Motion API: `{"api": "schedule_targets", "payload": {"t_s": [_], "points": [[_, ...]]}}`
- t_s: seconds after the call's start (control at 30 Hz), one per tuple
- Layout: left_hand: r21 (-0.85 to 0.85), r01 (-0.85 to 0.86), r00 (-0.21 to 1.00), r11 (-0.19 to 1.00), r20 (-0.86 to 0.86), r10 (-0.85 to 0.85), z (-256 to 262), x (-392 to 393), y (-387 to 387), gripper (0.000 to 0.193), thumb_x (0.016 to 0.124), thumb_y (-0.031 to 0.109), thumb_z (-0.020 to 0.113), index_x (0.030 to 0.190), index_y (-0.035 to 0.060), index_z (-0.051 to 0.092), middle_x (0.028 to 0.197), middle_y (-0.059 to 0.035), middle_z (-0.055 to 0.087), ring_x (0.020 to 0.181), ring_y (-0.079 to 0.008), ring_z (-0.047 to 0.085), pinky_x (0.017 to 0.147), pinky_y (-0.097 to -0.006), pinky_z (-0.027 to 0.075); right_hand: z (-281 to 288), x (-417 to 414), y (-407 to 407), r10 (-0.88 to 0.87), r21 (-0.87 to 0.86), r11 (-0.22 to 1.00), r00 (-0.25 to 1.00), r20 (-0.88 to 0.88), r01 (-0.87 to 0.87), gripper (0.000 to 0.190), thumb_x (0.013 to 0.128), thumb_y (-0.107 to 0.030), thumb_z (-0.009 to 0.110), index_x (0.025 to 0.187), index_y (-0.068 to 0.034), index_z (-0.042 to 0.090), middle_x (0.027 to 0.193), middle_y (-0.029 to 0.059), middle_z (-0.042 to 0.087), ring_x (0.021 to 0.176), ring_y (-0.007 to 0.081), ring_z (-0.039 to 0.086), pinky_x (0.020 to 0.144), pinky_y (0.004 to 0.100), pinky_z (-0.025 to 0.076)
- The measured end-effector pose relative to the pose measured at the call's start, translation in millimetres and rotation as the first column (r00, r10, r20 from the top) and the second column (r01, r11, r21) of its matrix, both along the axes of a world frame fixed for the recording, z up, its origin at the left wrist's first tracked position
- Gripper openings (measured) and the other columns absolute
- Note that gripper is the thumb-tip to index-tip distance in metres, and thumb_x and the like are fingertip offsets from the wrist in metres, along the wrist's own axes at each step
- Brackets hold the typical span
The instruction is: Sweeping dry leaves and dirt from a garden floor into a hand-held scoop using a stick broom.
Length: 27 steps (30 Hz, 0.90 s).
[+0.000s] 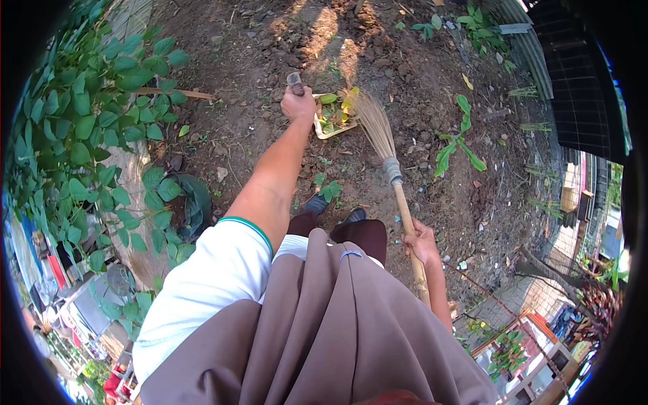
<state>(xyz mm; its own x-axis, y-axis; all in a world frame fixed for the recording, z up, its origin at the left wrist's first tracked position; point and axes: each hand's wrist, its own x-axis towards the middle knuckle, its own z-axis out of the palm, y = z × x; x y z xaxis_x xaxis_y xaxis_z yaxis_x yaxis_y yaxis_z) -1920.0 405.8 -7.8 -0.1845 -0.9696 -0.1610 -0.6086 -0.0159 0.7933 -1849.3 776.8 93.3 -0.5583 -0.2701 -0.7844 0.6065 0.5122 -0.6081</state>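
Note:
My left hand [299, 105], at the end of an outstretched arm, is closed around a short, thick handle [294, 81]. Right beside that hand a pale, cut-out plastic dustpan [329, 134] rests on the soil, holding green and yellow leaves [331, 114]. Whether the handle joins the pan is hidden behind my fingers. In my right hand [423, 244] is the wooden shaft of a stick broom [377, 121], bound with a grey wrap. Its bristle tips fan out against the right side of the pan, touching the yellow leaves there.
Bare, lumpy soil [253, 55] surrounds the pan. A leafy vine [91, 106] spreads along the left, with a wood strip [177, 93] poking out. A green seedling [459, 139] grows at the right, and a small plant [330, 190] by my shoes. Dark mesh [577, 76] stands far right.

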Motion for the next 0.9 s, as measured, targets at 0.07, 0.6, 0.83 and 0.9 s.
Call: {"api": "schedule_targets", "payload": {"t_s": [0.07,0.6,0.83,0.9], "points": [[-0.007,-0.087,0.996,0.996,0.019,0.087,9,4,-8,0.026,0.059,0.026,0.064,0.068,0.0025,0.056,0.068,-0.0152,0.059,0.069,-0.0318,0.057,0.067,-0.0391,0.044,14,-15,4,0.039,-0.009,0.999,0.999,-0.025,-0.039,0.05,0.062,0.007,0.049,0.111,0.005,0.043,0.058,0.0034,0.048,0.037,0.0101,0.042,0.033,0.0221,0.035],[-0.025,-0.135,0.981,0.991,0.134,0.137,14,-30,29,0.031,0.062,0.032,0.061,0.075,0.0033,0.056,0.072,-0.0168,0.059,0.072,-0.035,0.056,0.068,-0.0408,0.043,-88,-216,-57,0.452,0.213,0.878,0.889,-0.073,-0.429,0.035,0.064,0.003,0.052,0.099,0.005,0.051,0.056,0.0047,0.048,0.037,0.0118,0.044,0.034,0.0266,0.037],[0.013,-0.064,0.989,0.998,0.137,0.061,6,-61,50,0.028,0.062,0.023,0.062,0.08,0.0033,0.056,0.076,-0.0198,0.058,0.078,-0.0351,0.055,0.071,-0.0404,0.043,-29,-199,1,0.439,-0.072,0.898,0.889,0.132,-0.433,0.043,0.065,0.006,0.051,0.108,0.002,0.047,0.056,0.0019,0.046,0.039,0.0095,0.043,0.035,0.0238,0.035],[0.023,-0.052,0.991,0.998,0.126,0.048,5,-63,48,0.027,0.062,0.023,0.062,0.08,0.0035,0.056,0.077,-0.0194,0.058,0.079,-0.0349,0.055,0.071,-0.0401,0.043,-3,-192,23,0.389,-0.04,0.921,0.918,0.08,-0.387,0.047,0.065,0.006,0.052,0.111,0.001,0.045,0.057,0.0013,0.047,0.04,0.0085,0.043,0.036,0.0227,0.035]]}}
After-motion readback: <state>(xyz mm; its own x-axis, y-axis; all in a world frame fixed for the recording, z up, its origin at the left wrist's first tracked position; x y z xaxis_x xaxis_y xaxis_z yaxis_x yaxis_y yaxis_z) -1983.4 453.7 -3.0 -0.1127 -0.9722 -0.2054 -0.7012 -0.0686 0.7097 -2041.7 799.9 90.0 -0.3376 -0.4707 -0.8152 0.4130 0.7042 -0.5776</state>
